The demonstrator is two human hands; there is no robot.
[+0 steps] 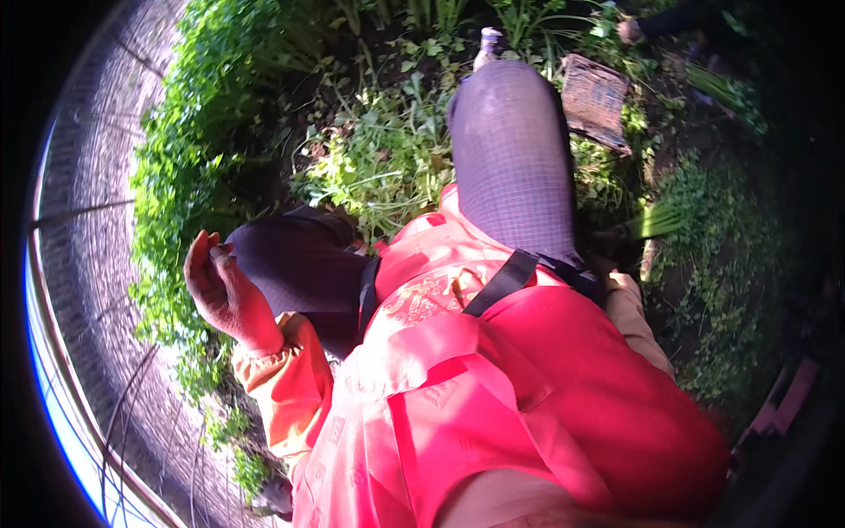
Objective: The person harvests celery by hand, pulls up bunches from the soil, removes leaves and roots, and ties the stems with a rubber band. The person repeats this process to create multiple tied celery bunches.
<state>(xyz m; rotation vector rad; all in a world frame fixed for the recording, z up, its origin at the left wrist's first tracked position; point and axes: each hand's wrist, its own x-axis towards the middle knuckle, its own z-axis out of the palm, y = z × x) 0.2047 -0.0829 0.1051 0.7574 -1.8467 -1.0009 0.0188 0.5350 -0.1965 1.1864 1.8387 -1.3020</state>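
My left hand point(218, 284) is raised at the left over my bent dark-trousered leg. Its fingers are loosely curled and nothing shows in it. My right forearm, in a tan sleeve, reaches down beside my other thigh. My right hand point(610, 267) is mostly hidden in shade there, and its grip cannot be made out. Just beyond it lies a bunch of pale green stalks point(660, 219), which look like celery. Low leafy plants point(376, 165) grow between my knees. A worn, dirty flat piece point(594, 102) lies beyond my right knee.
Dense celery-like plants point(191, 152) line the left side, beside a ribbed pale surface point(105, 264). Another person's hand point(630, 31) shows at the top right. More cut-looking stalks point(719, 89) lie below it. A purple and white object point(488, 46) stands past my knee.
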